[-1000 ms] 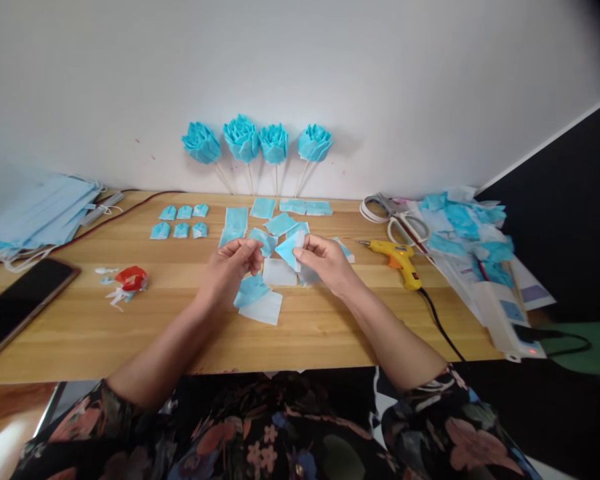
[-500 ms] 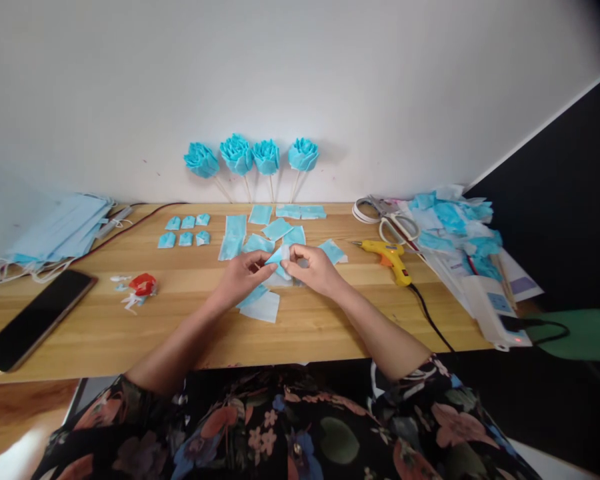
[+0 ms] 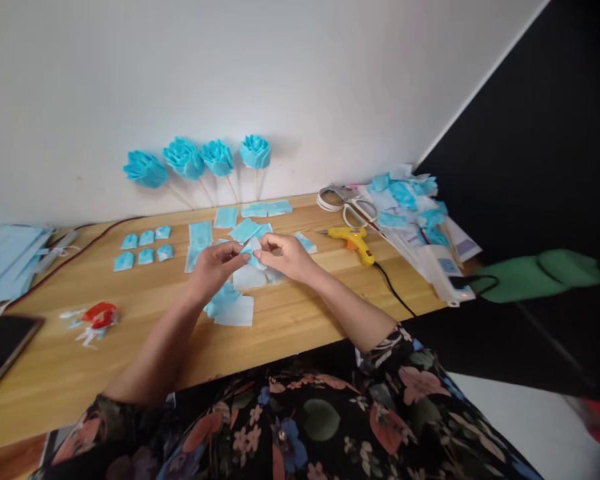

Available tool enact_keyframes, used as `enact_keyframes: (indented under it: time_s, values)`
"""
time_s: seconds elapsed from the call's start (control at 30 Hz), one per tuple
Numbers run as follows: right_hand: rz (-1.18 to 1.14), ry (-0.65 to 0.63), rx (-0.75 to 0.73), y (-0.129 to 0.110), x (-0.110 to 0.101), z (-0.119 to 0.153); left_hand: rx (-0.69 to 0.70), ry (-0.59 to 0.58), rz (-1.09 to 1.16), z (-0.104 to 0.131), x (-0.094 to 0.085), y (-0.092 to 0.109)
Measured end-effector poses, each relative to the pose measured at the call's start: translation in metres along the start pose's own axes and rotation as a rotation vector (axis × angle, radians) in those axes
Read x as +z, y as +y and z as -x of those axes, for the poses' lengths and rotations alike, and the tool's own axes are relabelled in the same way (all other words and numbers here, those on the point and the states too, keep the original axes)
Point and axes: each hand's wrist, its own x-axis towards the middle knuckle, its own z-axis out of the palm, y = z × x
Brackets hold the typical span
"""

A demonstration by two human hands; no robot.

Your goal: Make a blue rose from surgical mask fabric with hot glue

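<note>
Between my two hands is a small folded piece of blue-and-white mask fabric (image 3: 253, 247), held just above the table. My left hand (image 3: 219, 265) pinches its left side between thumb and fingers. On the other side my right hand (image 3: 286, 257) grips it the same way, thumb pressed on the fabric. Loose cut fabric pieces (image 3: 200, 240) lie flat behind and around my hands, and a white-side-up piece (image 3: 234, 311) rests nearer to me. To the left sit several small folded fabric petals (image 3: 147, 255) in two rows.
Several blue fabric flowers (image 3: 183, 159) on sticks lean on the wall. At right lie a yellow glue gun (image 3: 353, 241) with its cord, scissors (image 3: 360, 213), a tape roll (image 3: 330, 198), fabric scraps (image 3: 405, 193) and a power strip (image 3: 440, 267). Face masks (image 3: 10, 257) and a phone (image 3: 7, 347) lie left.
The camera view has turned to the right, so the table's things appear further left. Both hands still hold the folded fabric piece, its fold shifting slightly between the fingers.
</note>
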Motion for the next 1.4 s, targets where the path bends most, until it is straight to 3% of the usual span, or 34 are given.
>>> enact_keyframes:
  time_s: [0.1,0.2,0.33,0.47,0.57,0.63,0.83,1.03,1.17,1.23,1.33,1.4]
  values:
    - [-0.066,0.097,-0.007,0.000,-0.022,-0.007,-0.010,0.074,0.072,0.001,-0.003,-0.007]
    - [-0.005,0.317,0.002,-0.003,-0.062,-0.002,-0.041,0.186,0.113,0.002,-0.008,-0.017]
    - [0.426,0.458,0.115,-0.006,-0.120,0.036,-0.085,0.277,0.255,0.002,-0.011,-0.020]
    - [0.951,0.481,0.424,0.009,-0.151,0.088,-0.083,0.260,0.312,0.003,-0.008,-0.014]
    - [1.046,0.343,0.623,0.026,-0.153,0.108,-0.087,0.240,0.307,0.004,-0.005,-0.012]
    - [0.978,0.289,0.655,0.036,-0.151,0.110,-0.097,0.232,0.310,0.004,-0.004,-0.013]
    - [0.724,0.344,0.683,0.048,-0.146,0.105,-0.068,0.210,0.266,0.004,-0.006,-0.016]
    - [0.145,0.520,0.411,0.027,-0.135,0.099,-0.045,0.205,0.229,0.005,-0.007,-0.009]
    - [-0.065,0.633,0.186,0.001,-0.122,0.082,-0.035,0.194,0.256,0.006,-0.007,-0.008]
    - [-0.132,0.523,0.177,-0.006,-0.115,0.072,-0.030,0.186,0.261,0.006,-0.008,-0.008]
    - [-0.221,0.232,0.294,-0.010,-0.104,0.056,-0.031,0.176,0.265,0.007,-0.009,-0.007]
    - [-0.262,0.153,0.309,-0.014,-0.099,0.044,-0.034,0.164,0.264,0.006,-0.011,-0.008]
